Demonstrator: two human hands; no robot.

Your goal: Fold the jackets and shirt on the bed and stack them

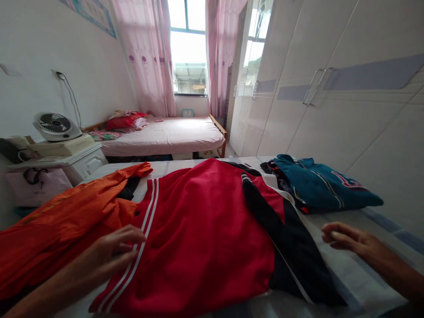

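Note:
A red jacket (202, 229) with black sleeves lies spread on the bed in front of me, its white-striped hem to the left. One black sleeve (285, 238) is folded across its right side. My left hand (121, 249) is at the striped hem, fingers apart and holding nothing; whether the fingertips touch the cloth I cannot tell. Off to the right of the jacket, my right hand (346, 238) hovers over the bedsheet, open and empty with loosely bent fingers. An orange garment (76, 216) lies left of the jacket, partly behind my left forearm.
A folded teal hooded top (324, 183) lies at the bed's far right, on darker clothing. White wardrobe doors (331, 132) line the right side. Beyond stands another bed (168, 134) under the window. A fan (56, 126) and a paper bag (39, 185) are at the left.

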